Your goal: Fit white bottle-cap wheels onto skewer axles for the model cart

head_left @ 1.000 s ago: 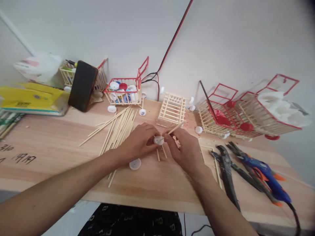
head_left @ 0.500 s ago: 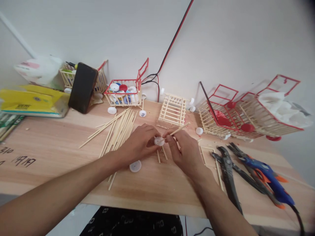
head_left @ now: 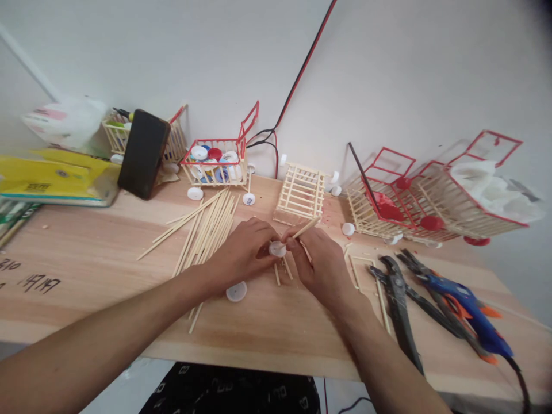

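My left hand [head_left: 244, 253] pinches a small white bottle cap [head_left: 277, 249] at the middle of the wooden table [head_left: 86, 259]. My right hand [head_left: 319, 261] grips a short wooden stick [head_left: 304, 228] whose near end meets the cap. Both hands hover just above the tabletop, fingertips close together. Another white cap [head_left: 236, 291] lies on the table below my left hand. A few short stick pieces [head_left: 281, 269] lie under my fingers.
A bundle of long sticks [head_left: 207, 227] lies left of the hands. A bare stick basket [head_left: 301, 192] stands behind them. Red-trimmed stick carts [head_left: 218, 158] [head_left: 431, 201], a phone [head_left: 144, 152], pliers [head_left: 399, 305] and a blue glue gun [head_left: 468, 310] surround the work spot.
The stick in my right hand has shifted slightly down and left against the cap. The hands stay in the same spot.
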`<state>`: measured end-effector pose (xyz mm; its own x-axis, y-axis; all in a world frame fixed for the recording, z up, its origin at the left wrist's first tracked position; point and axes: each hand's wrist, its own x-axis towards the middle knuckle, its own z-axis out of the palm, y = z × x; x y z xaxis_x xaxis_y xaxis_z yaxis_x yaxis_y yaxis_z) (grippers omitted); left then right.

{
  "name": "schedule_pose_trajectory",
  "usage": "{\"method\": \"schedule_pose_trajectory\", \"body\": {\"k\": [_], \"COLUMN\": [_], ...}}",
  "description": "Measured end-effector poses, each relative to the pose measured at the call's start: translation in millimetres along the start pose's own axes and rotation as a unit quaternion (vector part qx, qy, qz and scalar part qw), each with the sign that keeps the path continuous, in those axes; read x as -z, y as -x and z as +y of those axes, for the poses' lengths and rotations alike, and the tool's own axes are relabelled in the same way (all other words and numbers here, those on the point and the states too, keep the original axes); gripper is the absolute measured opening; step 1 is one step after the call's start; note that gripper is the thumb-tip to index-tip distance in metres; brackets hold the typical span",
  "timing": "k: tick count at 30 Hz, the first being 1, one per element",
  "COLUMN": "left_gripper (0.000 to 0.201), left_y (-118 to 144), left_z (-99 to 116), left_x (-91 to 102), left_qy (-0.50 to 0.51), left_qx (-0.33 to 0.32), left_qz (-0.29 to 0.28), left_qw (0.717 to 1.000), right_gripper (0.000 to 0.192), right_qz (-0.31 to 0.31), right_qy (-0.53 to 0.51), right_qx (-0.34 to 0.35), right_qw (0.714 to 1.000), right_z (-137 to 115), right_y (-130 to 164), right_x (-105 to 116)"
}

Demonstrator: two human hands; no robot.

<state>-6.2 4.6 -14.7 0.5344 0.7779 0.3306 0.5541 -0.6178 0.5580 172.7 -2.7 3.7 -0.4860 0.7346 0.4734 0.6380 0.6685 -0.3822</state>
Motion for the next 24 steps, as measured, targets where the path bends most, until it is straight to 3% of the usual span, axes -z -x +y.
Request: {"method": "schedule_pose_trajectory", "body": {"k": [24], "left_gripper": [0.014], "left_y": [0.9], "left_z": [-1.6], "left_x": [-1.9], "left_qy": [-0.017], "left_qx": [-0.001], "left_qz": [-0.004], "left_qw": [1.000], "right_gripper": [0.017], "right_qz": [-0.006], "right_qy": [0.013], "right_qx": [-0.010], "right_qw": [1.000], "right_z": [-0.6], "right_y": [0.3], "right_x": [0.6]}}
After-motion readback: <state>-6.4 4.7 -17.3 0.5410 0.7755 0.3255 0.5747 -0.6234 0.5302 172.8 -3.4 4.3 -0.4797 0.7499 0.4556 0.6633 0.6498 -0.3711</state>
